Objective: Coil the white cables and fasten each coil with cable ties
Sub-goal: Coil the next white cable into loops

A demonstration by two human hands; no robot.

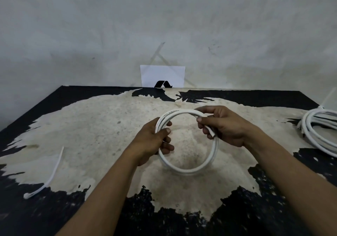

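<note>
Our left hand and right hand both grip the smooth round white cable coil mid-frame; the paper card above centre bears a black angular logo.

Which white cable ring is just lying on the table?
The coil at the far right; no hand touches it. The middle coil is gripped by the left hand and right hand.
</note>
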